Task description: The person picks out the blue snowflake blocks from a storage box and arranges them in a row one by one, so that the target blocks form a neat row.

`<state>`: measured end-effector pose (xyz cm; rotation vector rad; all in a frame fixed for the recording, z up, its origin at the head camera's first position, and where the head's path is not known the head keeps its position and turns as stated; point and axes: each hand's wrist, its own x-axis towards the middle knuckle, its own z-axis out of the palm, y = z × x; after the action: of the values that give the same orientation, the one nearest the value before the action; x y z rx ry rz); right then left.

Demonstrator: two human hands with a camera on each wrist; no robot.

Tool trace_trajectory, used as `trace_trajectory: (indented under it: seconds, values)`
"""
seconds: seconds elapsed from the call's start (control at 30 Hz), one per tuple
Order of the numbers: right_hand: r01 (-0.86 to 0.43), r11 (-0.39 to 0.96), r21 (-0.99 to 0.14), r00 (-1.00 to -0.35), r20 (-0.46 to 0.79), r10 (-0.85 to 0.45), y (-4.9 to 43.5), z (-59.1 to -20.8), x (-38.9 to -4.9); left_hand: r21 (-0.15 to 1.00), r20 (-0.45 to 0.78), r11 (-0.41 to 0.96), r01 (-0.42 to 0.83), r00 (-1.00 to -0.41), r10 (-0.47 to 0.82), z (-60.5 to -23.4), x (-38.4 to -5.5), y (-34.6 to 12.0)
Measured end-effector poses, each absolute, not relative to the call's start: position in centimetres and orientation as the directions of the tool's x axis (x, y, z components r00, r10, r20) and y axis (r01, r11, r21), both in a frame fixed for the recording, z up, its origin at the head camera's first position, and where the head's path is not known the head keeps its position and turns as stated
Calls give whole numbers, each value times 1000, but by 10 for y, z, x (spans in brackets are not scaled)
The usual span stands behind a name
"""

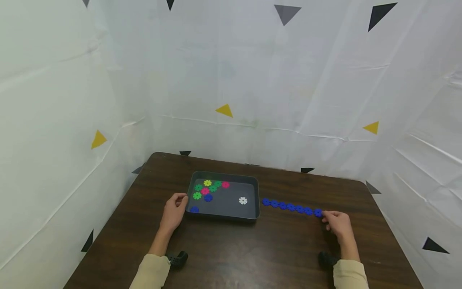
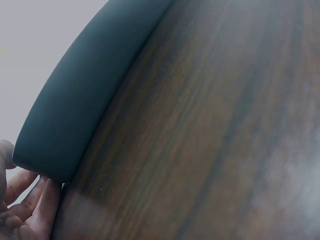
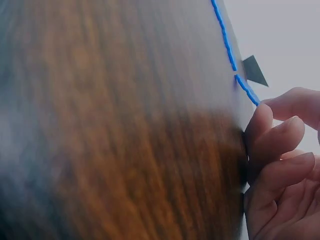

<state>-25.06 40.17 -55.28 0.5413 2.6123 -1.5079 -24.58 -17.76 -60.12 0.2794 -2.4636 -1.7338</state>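
Observation:
My right hand (image 1: 339, 225) pinches a blue notched disc (image 1: 317, 213) between thumb and forefinger. This disc lies at the right end of a line of several blue notched discs (image 1: 291, 207) on the table. Seen from the right wrist, the pinched disc (image 3: 247, 89) tilts up from the tabletop, a small gap from the line (image 3: 227, 42). At the left side of a dark grey tray (image 1: 227, 205), my left hand (image 1: 172, 215) holds the rim. The left wrist view has its fingers (image 2: 46, 207) against the tray's outer corner (image 2: 65, 125).
Inside the tray are several green discs (image 1: 197, 195), pink discs (image 1: 205, 191), a yellow disc (image 1: 207, 183), a white disc (image 1: 243, 200) and blue discs (image 1: 208, 198). The brown wooden table (image 1: 231, 253) ends at white sheeting (image 1: 231, 72). Black devices (image 1: 178, 260) sit on both wrists.

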Motion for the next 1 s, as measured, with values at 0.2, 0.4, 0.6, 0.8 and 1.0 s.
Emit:
trace_trajectory:
  seconds: [0.2,0.4,0.6,0.8,1.0]
  values:
    - [351,438,-828,-930,-254,266,401,-552,-252,943,-9,323,-81,-976,-218,-602,-246,-178]
    - [364,431,-826,-924,-262,279,401,-555,-253,940,-6,331,-79,-976,-218,-602,-245,-177]
    - [367,402,-839,-916,-252,310,401,-559,-252,939,2,335,-73,-976,-218,-602,-245,-177]
    - [369,333,-868,-903,-250,349,401,-560,-250,939,6,336,-69,-976,-220,-603,-245,-177]
    - [367,287,-885,-895,-252,367,401,-559,-249,941,-5,331,-78,-976,-216,-605,-246,-177]
